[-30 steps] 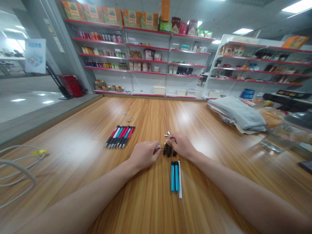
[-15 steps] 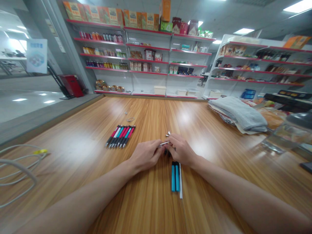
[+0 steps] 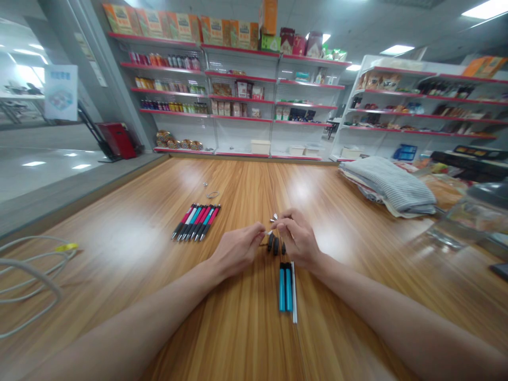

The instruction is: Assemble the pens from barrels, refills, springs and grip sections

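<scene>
My left hand (image 3: 240, 244) is closed in a pinch. A short white tip (image 3: 269, 233), like the end of a pen refill, sticks out from its fingers. Just right of it is my right hand (image 3: 299, 241), its fingers bent together; what they hold, if anything, is too small to make out. Between and below the hands lie several black pen grips (image 3: 275, 245). Small silver pen tips (image 3: 273, 217) lie beyond the fingertips. Nearer me are two blue pen barrels (image 3: 282, 288), with thin white refills (image 3: 294, 293) alongside on their right.
A row of assembled pens (image 3: 196, 222) in pink, blue and white lies to the left. Behind it is a small ring (image 3: 212, 194). A white cable (image 3: 39, 275) coils at the left edge. Folded striped cloth (image 3: 391, 182) and a clear container (image 3: 464, 217) stand at the right.
My hands have moved slightly apart, and the right fingers have lifted. Less of the white refill shows between them. The black grips have come into view.
</scene>
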### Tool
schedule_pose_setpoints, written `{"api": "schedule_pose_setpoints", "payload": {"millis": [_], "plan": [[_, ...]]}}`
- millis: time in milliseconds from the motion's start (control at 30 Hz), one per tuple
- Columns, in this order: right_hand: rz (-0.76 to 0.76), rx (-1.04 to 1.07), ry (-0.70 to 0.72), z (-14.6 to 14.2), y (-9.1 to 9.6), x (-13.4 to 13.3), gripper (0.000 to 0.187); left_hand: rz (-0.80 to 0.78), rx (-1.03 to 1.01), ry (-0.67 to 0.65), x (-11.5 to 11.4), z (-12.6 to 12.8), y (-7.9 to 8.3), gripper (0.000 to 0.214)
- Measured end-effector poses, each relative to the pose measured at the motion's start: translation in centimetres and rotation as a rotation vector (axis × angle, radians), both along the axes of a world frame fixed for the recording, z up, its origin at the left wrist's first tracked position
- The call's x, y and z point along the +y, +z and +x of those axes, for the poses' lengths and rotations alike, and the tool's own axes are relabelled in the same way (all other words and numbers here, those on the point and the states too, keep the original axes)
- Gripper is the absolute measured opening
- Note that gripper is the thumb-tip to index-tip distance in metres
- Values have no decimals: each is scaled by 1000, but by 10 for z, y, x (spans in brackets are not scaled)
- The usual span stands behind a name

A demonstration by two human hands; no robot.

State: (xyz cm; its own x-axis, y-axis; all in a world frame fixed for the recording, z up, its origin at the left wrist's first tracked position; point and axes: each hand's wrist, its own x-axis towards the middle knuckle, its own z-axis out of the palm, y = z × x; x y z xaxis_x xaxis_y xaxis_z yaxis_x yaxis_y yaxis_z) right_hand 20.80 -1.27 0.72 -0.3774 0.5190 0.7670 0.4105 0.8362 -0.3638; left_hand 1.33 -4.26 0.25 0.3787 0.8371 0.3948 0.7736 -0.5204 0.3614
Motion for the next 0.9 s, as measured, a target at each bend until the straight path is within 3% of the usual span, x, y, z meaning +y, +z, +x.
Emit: {"api": "schedule_pose_setpoints", "payload": {"millis": [100, 333, 900], "plan": [[25, 93, -32, 2, -1, 0, 23, -18, -21, 20, 0, 0, 1, 27], [-106, 203, 122, 3, -6, 0, 26, -51, -40, 24, -1, -3, 3, 28], [-248, 158, 204, 1, -4, -3, 28, -101, -24, -64, -2, -2, 1, 28]]}}
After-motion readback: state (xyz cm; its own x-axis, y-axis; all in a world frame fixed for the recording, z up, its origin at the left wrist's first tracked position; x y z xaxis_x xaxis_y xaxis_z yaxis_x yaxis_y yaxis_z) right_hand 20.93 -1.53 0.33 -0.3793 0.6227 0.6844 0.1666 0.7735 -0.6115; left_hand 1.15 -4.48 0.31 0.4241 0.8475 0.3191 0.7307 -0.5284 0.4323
